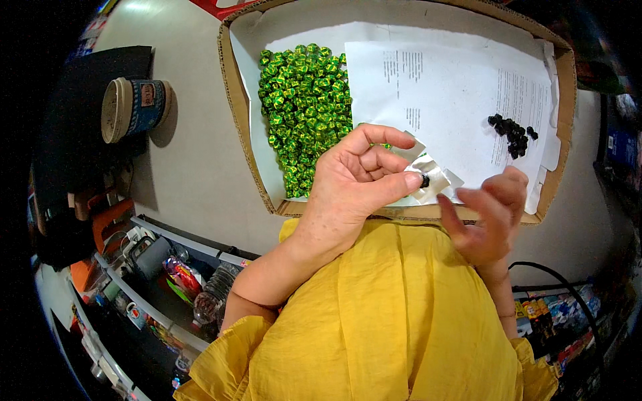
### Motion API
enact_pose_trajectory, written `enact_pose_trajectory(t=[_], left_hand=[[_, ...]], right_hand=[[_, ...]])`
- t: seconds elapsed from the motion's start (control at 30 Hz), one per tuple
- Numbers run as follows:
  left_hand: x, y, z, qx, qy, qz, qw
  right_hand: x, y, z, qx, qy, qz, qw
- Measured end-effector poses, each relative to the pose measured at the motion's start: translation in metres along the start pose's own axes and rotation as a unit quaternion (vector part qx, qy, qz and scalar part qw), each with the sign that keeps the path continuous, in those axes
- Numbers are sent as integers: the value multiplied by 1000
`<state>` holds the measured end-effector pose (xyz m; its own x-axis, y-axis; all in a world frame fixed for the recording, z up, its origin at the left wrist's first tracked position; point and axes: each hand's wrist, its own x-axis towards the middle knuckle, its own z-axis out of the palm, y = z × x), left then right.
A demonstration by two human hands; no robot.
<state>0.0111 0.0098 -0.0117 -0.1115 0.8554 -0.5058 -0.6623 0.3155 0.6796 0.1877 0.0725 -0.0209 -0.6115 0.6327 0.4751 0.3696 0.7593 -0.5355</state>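
Holding one black piece [425,181], left fingers [396,188] clamped on pale wrapping [438,180], right fingers [479,203] apart, one cardboard tray [566,100]

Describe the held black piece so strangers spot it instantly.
Find the cardboard box, then the left hand over its near edge. At that thumb's tip, on a pale wrapper, sits the black piece. Unlike the black pile farther right, it's alone.

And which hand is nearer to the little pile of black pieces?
Right. The right hand is just below the black pile in the picture; the left hand is farther left, holding a pale wrapper.
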Motion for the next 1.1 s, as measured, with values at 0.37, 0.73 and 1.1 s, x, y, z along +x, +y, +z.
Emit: enact_pose_trajectory(t=[0.37, 0.73, 1.1], left_hand=[[-2, -9, 3, 7, 5, 27, 1000], [-1, 2, -8, 76, -91, -8, 993], [-1, -6, -8, 119, -95, 78, 985]], right_hand=[[-1, -6, 0, -25, -35, -25, 999], [13, -14, 2, 265, -73, 247, 929], [12, -18, 0, 410, -114, 390, 817]])
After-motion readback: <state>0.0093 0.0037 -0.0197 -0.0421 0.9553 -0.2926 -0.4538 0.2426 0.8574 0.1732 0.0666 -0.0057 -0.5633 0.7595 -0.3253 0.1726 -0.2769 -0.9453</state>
